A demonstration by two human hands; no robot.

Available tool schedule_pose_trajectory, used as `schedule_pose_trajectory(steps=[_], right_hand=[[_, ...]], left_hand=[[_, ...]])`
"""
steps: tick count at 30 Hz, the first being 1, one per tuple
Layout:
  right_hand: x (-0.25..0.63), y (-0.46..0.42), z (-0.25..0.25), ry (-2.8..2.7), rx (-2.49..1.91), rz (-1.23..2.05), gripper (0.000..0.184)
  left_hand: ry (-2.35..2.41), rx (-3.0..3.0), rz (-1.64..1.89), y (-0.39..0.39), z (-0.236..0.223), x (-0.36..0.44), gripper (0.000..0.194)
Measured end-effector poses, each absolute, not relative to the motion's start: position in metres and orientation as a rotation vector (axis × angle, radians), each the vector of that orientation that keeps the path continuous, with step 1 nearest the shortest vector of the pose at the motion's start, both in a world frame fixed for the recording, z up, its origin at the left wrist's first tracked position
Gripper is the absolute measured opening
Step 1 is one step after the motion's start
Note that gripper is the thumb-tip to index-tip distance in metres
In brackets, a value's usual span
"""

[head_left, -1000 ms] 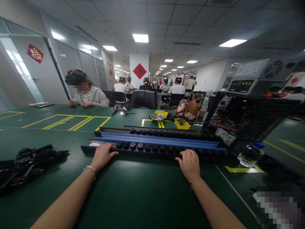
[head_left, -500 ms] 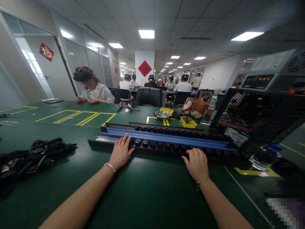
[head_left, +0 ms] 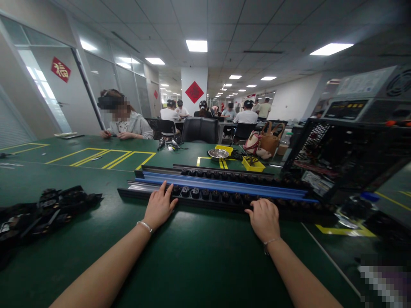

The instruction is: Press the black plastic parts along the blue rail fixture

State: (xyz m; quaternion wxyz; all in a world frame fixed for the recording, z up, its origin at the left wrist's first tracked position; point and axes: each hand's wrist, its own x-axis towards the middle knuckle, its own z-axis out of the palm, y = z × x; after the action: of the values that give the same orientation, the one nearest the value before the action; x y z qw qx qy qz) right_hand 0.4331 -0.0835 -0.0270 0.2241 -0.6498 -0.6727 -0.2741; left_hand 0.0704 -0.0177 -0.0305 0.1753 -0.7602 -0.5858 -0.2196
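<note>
A long black power strip rail with a row of round black sockets lies across the table in front of me. My left hand rests on its left part, fingers stretched and spread near the end sockets. Farther right, my right hand has its fingers bent over the near edge of the same strip, thumb at the front side. Just behind runs a long blue rail. A second black strip with sockets lies beyond that. The fingertips of my right hand are partly hidden.
Black socket parts are heaped at the left. An open computer case stands at the right. Farther back are a metal bowl, a yellow tray and bags. A person sits across the table.
My left hand has shifted slightly left and toward me along the strip, its fingers spread a little differently. My right hand stays nearly in place on the strip.
</note>
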Motion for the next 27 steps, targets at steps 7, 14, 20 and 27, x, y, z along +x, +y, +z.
schedule_pose_trajectory(steps=[7,14,20,27], right_hand=[[0.4325,-0.0836,-0.0263,-1.861,-1.806,-0.758,0.014],[0.4332,-0.083,-0.0281,-1.853,-1.789,-0.766,0.013],[0.434,-0.0835,-0.0282,-1.856,-1.785,-0.761,0.013],[0.4326,-0.0845,-0.0264,-1.849,-1.789,-0.756,0.011]], left_hand=[[-1.668,-2.112,-0.555,-0.0192,-0.0304,0.0733,0.059],[-1.622,-2.075,-0.468,-0.0197,-0.0296,0.074,0.06],[-1.626,-2.082,-0.497,-0.0211,-0.0278,0.0752,0.061],[-1.636,-2.078,-0.499,-0.0199,-0.0291,0.0749,0.064]])
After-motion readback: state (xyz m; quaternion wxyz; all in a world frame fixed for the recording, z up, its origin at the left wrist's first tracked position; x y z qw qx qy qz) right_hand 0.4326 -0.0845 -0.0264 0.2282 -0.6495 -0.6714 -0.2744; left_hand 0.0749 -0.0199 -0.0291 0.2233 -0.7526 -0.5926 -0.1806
